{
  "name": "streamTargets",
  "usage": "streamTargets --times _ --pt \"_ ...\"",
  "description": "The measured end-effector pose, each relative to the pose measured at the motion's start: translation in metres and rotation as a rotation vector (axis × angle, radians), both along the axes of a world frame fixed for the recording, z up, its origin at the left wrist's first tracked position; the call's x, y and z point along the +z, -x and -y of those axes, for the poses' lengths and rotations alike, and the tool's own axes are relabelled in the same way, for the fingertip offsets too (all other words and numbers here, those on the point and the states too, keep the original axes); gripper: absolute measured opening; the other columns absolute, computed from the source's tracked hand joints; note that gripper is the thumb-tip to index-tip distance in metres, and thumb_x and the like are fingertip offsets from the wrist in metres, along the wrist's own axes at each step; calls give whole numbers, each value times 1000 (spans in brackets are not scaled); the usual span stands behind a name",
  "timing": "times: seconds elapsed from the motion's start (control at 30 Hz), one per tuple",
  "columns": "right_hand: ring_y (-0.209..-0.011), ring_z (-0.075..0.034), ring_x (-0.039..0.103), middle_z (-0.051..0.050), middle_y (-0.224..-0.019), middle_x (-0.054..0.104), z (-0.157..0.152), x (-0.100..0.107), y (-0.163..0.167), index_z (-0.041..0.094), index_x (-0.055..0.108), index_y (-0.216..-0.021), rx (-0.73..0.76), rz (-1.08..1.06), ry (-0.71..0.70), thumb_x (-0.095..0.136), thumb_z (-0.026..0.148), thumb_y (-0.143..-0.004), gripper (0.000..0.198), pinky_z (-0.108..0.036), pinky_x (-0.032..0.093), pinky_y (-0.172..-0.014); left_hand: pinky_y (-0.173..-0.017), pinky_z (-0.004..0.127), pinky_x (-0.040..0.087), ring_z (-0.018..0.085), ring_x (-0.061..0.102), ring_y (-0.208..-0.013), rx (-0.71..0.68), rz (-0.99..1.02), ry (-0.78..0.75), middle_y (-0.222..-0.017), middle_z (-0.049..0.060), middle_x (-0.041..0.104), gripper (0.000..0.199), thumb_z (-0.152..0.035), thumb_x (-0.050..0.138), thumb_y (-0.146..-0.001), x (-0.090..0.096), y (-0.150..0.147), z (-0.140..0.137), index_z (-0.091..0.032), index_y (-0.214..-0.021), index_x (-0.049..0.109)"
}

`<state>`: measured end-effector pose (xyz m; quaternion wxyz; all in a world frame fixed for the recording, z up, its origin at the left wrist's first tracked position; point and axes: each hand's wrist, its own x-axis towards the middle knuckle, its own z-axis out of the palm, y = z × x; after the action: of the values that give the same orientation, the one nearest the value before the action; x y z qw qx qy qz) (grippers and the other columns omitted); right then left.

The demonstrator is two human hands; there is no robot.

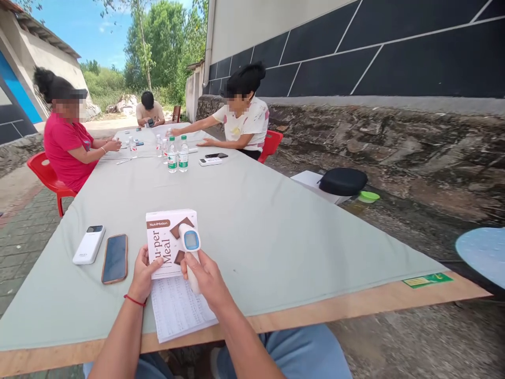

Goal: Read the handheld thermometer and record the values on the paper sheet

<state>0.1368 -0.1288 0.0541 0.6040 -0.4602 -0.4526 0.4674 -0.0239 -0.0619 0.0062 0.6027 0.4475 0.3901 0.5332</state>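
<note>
My left hand (144, 271) grips the left edge of a white and brown box (161, 268) printed "NutriMotion" and "Meal", thumb on its front. The box stands tilted over some printed sheets of paper (179, 310) at the table's near edge. In my right hand (207, 276) is a white infrared thermometer (184, 232) with a blue-framed screen, its fingers wrapped round the handle. The thermometer is in front of the box's right side and covers part of the print; whether the two touch, I cannot tell.
Left of the box lie a phone (114, 259) and a white power bank (89, 245). Water bottles (172, 158), another phone (216, 155) and a white device (210, 161) are farther up the cloth-covered table (276, 237). Three people sit around it. A black case (343, 181) rests at right.
</note>
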Motion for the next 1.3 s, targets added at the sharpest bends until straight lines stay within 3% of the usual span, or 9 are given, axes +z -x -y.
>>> streamTargets --times 0.2,0.47,0.83,0.97,1.3 --pt "-54 -13 48 4 -55 51 -3 -10 4 21 50 -69 -48 -39 22 52 59 -84 42 -25 38 -56 -86 38 52 30 66 -103 -23 14 16 -112 12 69 66 -34 85 -58 4 -3 1 -17 -116 58" --pt "-52 -14 47 5 -52 52 0 -2 6 21 53 -71 -109 16 115 62 51 -75 32 -26 37 -53 -87 39 51 30 64 -107 -60 20 -18 -116 12 67 66 -34 83 -62 0 -1 1 -17 -120 55" --pt "-54 -13 47 5 -57 55 1 -1 10 18 59 -78 -151 -4 139 67 40 -69 25 -26 39 -54 -90 39 50 31 61 -112 -88 12 -45 -122 13 65 70 -35 83 -63 -6 2 -1 -17 -123 53" --pt "-54 -13 47 5 -57 55 1 -2 9 17 62 -86 -149 -16 138 66 41 -70 30 -26 40 -53 -92 40 50 31 61 -114 -96 5 -43 -122 13 65 70 -35 84 -62 -6 2 -1 -17 -123 54" --pt "-52 -14 46 5 -52 51 3 -5 7 17 61 -84 -150 39 134 63 46 -74 30 -26 38 -52 -96 44 48 32 58 -117 -96 -6 -55 -124 14 63 70 -35 83 -63 -5 2 0 -17 -123 53"
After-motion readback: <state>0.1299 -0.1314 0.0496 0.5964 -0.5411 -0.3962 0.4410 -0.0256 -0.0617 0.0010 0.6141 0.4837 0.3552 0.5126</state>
